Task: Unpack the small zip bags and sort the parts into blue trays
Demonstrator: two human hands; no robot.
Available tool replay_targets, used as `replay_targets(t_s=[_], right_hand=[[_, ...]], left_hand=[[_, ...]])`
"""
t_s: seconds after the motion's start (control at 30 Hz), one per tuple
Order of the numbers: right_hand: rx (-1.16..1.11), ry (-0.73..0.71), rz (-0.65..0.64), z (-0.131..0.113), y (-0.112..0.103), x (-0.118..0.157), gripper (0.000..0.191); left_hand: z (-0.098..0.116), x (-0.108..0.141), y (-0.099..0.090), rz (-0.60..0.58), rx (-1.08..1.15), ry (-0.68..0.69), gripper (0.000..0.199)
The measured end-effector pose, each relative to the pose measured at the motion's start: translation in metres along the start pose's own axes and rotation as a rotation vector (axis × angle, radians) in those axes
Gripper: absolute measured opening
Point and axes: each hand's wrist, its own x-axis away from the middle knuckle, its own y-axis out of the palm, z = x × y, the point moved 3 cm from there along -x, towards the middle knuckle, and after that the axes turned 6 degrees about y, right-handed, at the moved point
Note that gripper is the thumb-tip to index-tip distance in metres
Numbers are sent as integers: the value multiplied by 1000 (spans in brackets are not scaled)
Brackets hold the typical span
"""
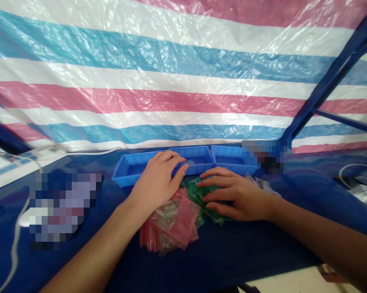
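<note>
My left hand (160,175) reaches over the near edge of the long blue bin (131,179). Its thumb and fingertips close on what looks like a clear plastic bag, of which only a small corner (189,162) shows. Below it lies a pile of pink plastic bags (188,217), with a clear bag (167,215) on top. My right hand (237,197) rests over crumpled green plastic bags (198,195), fingers apart and touching them. Part of the green pile is hidden under this hand.
A second blue bin compartment (229,156) adjoins the first on the right. More clear bags (264,185) lie beyond my right wrist. Blurred-out items stand at left and back right. A white cable (14,252) runs down the left; a striped sheet (171,97) hangs behind the blue table (226,252).
</note>
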Motion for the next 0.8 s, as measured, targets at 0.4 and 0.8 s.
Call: replay_targets(t_s=[0.4,0.8], right_hand=[[-261,308,262,5,-14,-1,32],[-770,470,380,17,-1,2,28]], left_hand=[[21,0,-11,57,197,111,40],[33,4,-16,126,63,422,29]])
